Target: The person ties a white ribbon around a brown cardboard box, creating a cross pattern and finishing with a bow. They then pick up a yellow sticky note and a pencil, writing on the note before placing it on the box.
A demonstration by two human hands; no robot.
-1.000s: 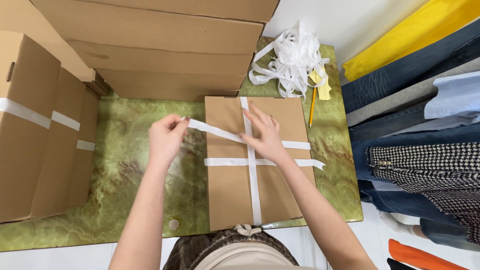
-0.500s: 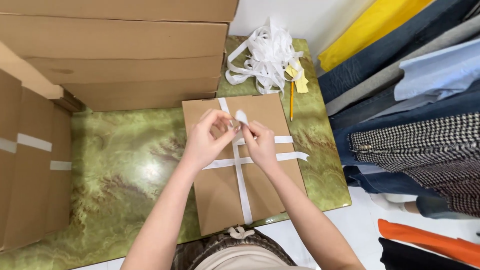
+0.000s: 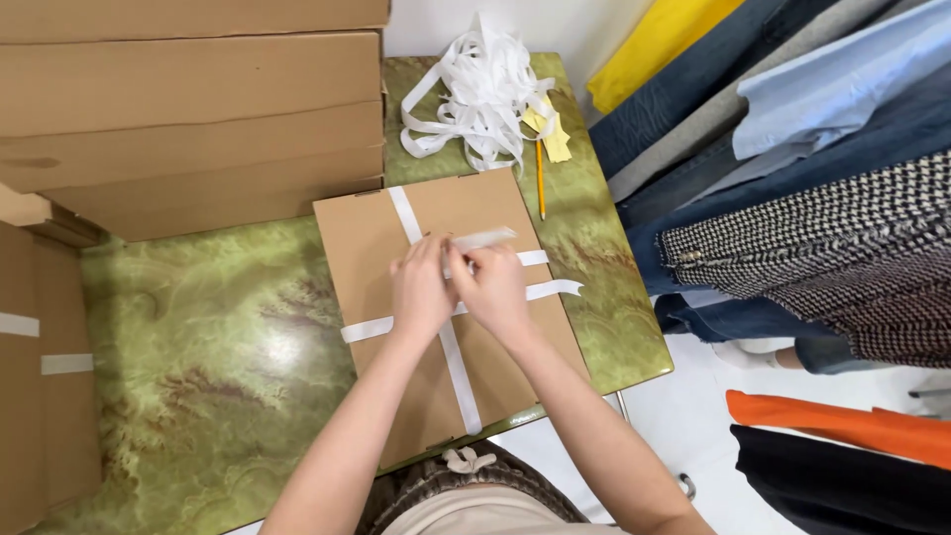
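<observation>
Head view | left hand [image 3: 421, 287] and right hand [image 3: 492, 287] pinch white strap [image 3: 482, 239] ends together over brown parcel [image 3: 446, 307], directly beneath them, apparently for knotting | spare strap pile [image 3: 482, 94] beyond fingertips.

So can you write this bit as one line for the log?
left hand: pinching white strap | right hand: pinching same strap | flat cardboard parcel: on green table | strap pile: behind parcel
</observation>
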